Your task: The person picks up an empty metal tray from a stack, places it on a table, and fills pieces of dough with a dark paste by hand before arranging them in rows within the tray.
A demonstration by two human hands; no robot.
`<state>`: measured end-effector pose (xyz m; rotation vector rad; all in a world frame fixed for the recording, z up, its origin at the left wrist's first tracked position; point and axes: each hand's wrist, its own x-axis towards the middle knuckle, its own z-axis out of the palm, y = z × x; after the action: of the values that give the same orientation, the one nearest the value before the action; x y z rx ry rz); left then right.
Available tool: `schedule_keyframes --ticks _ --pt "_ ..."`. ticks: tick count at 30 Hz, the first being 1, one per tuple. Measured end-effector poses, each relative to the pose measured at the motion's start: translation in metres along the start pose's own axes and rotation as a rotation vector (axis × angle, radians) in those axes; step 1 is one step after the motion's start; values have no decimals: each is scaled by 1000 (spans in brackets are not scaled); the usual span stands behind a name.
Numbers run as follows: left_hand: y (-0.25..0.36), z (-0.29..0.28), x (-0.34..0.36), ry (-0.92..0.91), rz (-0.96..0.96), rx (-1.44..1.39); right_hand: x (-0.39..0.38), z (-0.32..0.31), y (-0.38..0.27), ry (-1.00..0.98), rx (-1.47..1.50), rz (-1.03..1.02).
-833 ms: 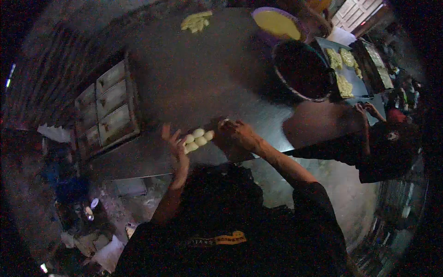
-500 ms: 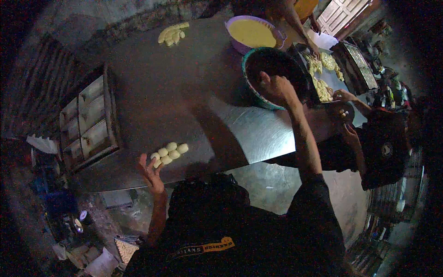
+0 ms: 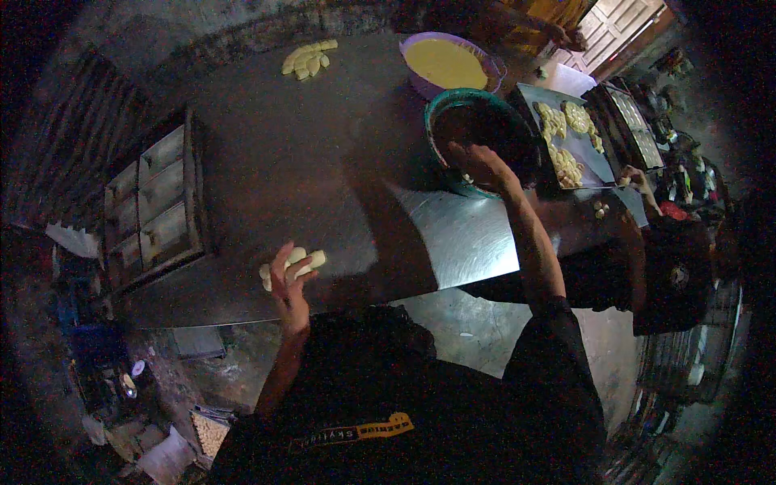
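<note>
My left hand (image 3: 288, 279) is over a small cluster of pale dough balls (image 3: 315, 259) near the table's front edge. Its fingers are spread across the balls and hide several of them. My right hand (image 3: 491, 168) reaches over a round green basin (image 3: 436, 107) whose inside looks dark. The fingers of that hand are stretched forward, apart from each other at the thumb. A tiny pale spot (image 3: 467, 179) shows below the thumb by the basin's near rim; I cannot make out what it is.
Behind the basin stands a purple tub (image 3: 414, 79) of yellow liquid. Shaped dough lies on a metal tray (image 3: 596, 166), with a co-worker's hand (image 3: 636, 183) at its corner. A divided baking pan (image 3: 194, 190) sits at left. More dough pieces (image 3: 307, 61) lie far back.
My left hand has moved right, from beside the dough balls to over them. My right hand's fingers have straightened out above the basin. Co-workers' hands have drawn back from the tray.
</note>
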<state>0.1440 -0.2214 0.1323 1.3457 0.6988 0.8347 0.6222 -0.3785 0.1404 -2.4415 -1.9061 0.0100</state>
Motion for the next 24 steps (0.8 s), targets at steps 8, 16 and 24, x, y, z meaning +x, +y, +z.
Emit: schedule_keyframes --ticks 8,16,24 --pt "31 21 12 -295 -221 -144 19 -59 -83 32 722 350" --pt "-10 6 25 -219 -389 -624 9 -87 -305 -315 1542 460" --pt "64 -22 26 -111 -151 66 29 -54 -359 249 251 -163"
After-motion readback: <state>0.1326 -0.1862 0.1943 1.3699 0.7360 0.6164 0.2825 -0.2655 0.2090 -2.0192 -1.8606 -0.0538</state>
